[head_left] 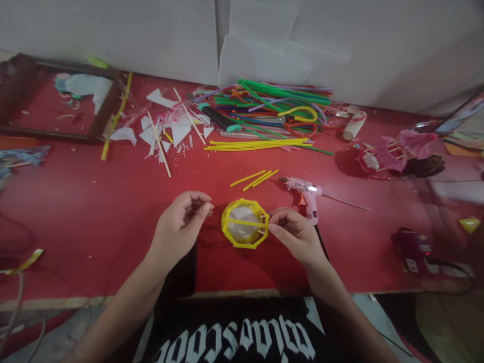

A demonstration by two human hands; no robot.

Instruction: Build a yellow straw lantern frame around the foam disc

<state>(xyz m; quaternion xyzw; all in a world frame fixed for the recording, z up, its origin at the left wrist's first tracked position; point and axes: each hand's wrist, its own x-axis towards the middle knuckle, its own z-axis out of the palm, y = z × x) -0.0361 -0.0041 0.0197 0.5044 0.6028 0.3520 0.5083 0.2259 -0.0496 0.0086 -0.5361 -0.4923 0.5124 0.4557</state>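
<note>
A yellow eight-sided frame (247,246), built of pipe cleaner pieces, sits around a whitish rounded middle, with a yellow bar (244,222) running across its top. Short pale sticks show inside its right side. My right hand (297,234) pinches the frame's right edge between thumb and fingers, at the bar's end. To the left of the frame, apart from it, my left hand (181,224) is closed, thumb against curled fingers; anything in that pinch is too small to make out. Just beyond the frame lie several short yellow pipe cleaner pieces (247,178).
A pink glue gun (310,199) lies right of the frame. Long yellow pipe cleaners (257,145), a coloured pile (287,101), a cutter (219,118) and white scraps (181,135) are farther back. At right are a pink craft piece (404,151) and a purple box (414,252).
</note>
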